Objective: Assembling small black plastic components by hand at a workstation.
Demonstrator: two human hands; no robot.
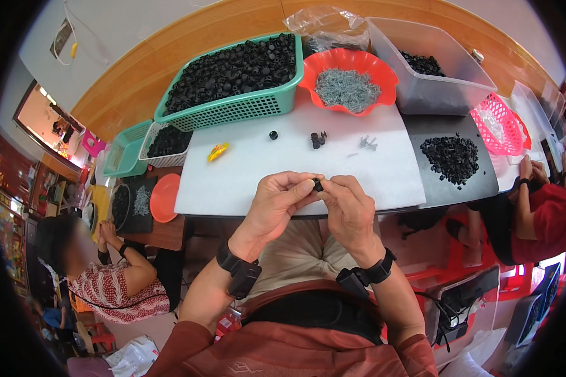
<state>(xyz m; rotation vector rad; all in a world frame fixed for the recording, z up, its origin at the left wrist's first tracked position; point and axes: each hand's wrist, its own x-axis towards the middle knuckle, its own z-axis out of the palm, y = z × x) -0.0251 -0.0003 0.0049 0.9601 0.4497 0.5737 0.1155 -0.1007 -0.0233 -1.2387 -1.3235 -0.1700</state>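
Observation:
Close to the table's front edge, my left hand [282,196] and my right hand [348,207] meet, their fingertips pinched around one small black plastic part [317,185]. Most of that part is hidden by the fingers. Beyond them on the white sheet [245,182] lie a round black cap [273,135], a little cluster of black plastic pieces [318,139] and a few loose screws [368,143]. Off to the left of these is a yellow wrapped packet [218,152].
At the back stand a green basket [233,105] of black parts, a red scalloped bowl [308,69] of screws and a clear bin [434,91]. Black pieces [449,158] are heaped at right. People sit at left [126,276] and right [534,220]. An orange-red plate [165,198] lies left.

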